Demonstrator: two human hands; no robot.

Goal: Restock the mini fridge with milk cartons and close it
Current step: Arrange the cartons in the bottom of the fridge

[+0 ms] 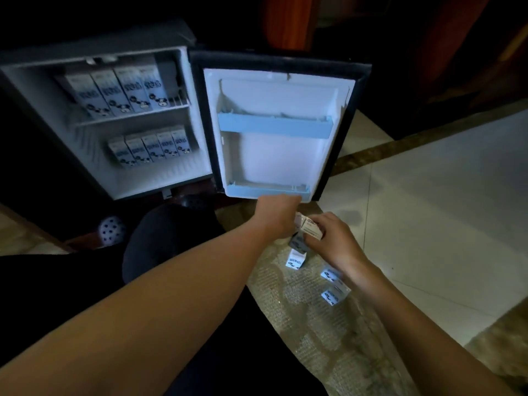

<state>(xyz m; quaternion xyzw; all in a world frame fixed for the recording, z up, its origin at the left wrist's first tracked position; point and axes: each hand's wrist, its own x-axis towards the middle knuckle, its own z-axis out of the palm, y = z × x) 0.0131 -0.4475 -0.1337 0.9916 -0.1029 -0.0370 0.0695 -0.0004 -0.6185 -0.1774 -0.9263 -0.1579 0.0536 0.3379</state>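
Observation:
The mini fridge (37, 90) stands open at the upper left. Several white-and-blue milk cartons (123, 90) line its upper shelf, and several more cartons (151, 148) stand on its floor. Its door (283, 158) is swung wide, with both blue door racks bare. Just below the door, my left hand (278, 217) and my right hand (334, 241) both grip a milk carton (310, 228) between them, held tilted. A second carton (298, 244) shows under it; I cannot tell which hand holds that one. Three more cartons lie on the patterned floor: one (294, 261) upright, two (331, 285) beside my right wrist.
My dark-clad knee (168, 238) is in front of the fridge, with a spotted slipper (113, 230) to its left. Pale floor tiles (445, 210) stretch to the right. Dark wooden furniture (428, 67) stands behind the door.

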